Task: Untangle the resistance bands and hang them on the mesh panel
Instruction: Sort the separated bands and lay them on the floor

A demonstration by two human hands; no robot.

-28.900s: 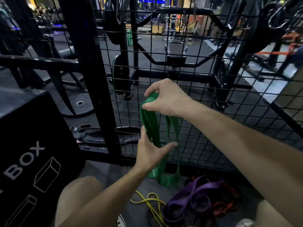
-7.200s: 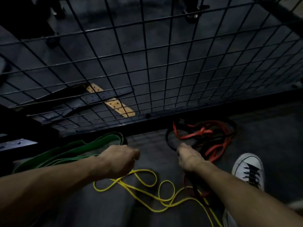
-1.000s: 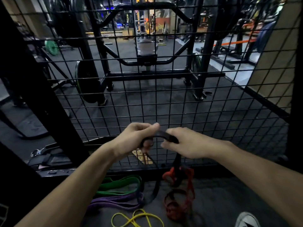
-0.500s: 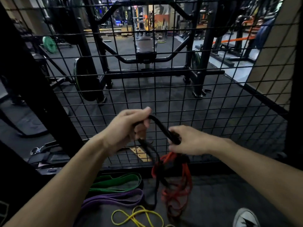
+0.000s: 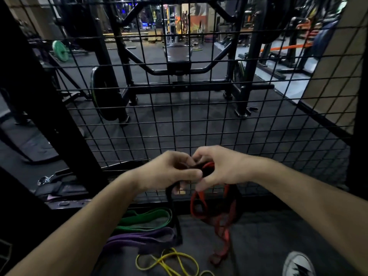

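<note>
Hands closer than half-second ago: left hand [image 5: 169,172], right hand [image 5: 223,168] now touching, pinching black band [image 5: 171,198]/red band [image 5: 201,206] tangle.

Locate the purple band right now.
Head view, lower left of centre: the purple band lies on the floor in front of the mesh panel, just below the green band and above the yellow band.

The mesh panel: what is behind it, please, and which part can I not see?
Behind the mesh panel stand a black rack, a weight plate and dark gym floor. Both hands, gripping the black band and red band, cover the panel's lower middle.
</note>
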